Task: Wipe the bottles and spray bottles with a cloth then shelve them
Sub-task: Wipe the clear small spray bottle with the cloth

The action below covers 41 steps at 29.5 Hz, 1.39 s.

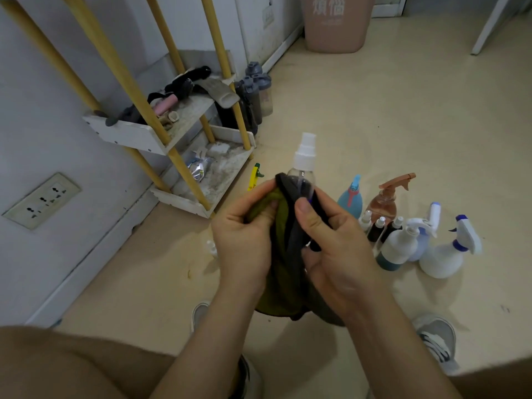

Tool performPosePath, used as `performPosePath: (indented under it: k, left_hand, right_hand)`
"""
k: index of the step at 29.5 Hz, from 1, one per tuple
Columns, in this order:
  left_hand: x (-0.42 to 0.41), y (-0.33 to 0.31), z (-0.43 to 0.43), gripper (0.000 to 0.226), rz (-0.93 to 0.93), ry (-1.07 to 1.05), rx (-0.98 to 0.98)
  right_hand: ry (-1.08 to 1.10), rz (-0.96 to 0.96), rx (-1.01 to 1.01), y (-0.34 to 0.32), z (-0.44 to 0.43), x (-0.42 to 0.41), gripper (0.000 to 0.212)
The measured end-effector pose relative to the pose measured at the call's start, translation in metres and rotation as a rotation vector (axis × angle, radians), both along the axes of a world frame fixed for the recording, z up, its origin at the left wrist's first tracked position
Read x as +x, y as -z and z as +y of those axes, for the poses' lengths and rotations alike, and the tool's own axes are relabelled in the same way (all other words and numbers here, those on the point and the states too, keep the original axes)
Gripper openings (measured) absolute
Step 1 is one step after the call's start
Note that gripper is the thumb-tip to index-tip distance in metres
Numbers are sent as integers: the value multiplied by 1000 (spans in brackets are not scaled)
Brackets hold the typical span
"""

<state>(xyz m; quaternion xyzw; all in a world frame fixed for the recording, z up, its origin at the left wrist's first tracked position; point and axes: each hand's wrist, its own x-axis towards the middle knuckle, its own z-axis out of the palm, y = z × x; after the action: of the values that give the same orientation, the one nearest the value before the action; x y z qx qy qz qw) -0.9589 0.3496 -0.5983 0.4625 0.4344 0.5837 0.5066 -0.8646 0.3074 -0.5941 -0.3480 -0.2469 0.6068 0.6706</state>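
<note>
Hands together: left hand grips cloth, right hand pinches cloth-wrapped spray bottle.

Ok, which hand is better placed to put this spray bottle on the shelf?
Left, probably: the shelf stands on the side of the left hand. The right hand, pinching the clear spray bottle through the cloth, would need to reach across.

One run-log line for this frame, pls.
phase: wiping | left hand: grips cloth | right hand: holds clear spray bottle through cloth | waiting: other spray bottles on floor
</note>
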Motion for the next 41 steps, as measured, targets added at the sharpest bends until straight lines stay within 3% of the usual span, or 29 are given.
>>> performPosePath:
  k: [2,4,6,8,10,12,15,19,22,24,26,28,31,33,37,41]
  left_hand:
    - [0,-4,3,34,-222,133,-157]
    - [-2,-7,3,28,-306,255,-201]
    - [-5,-8,2,26,-172,316,-151]
    - [-10,-12,5,25,150,313,-15]
    - [-17,-17,7,30,319,374,29]
    - [-21,-17,6,38,333,430,9]
    - [-17,-4,2,46,208,357,-83]
    - [-22,25,2,71,63,562,-190]
    - [-27,46,0,39,328,753,-231]
    - [-26,59,-1,25,564,801,-234]
    - [-30,67,0,20,636,800,-300]
    - [-39,63,4,18,430,713,-416]
    - [-46,42,18,25,-416,615,-568]
    - [-43,20,25,32,-629,637,-474]
    - [-29,-24,18,36,-427,577,-267]
    - [-22,-36,11,34,-56,384,-93]
  right_hand:
    - [-5,-133,15,2,2,6,37]
    - [8,-234,14,2,3,12,38]
    - [11,-217,22,4,3,14,44]
    - [56,-216,17,5,1,13,47]
    - [150,-387,13,5,-1,9,44]
    - [209,-593,38,2,-1,5,42]
    - [213,-709,65,0,0,1,42]
    - [183,-627,87,-5,0,7,22]
    - [201,-500,56,-8,1,17,17]
    - [208,-464,48,-12,1,22,28]
    - [214,-498,47,-15,2,27,41]
    - [206,-616,54,-12,2,35,37]
    - [115,-977,21,-3,4,48,25]
    - [64,-1152,-23,3,5,47,31]
    - [112,-1249,-4,6,7,28,39]
    - [139,-1296,-4,-1,7,9,35]
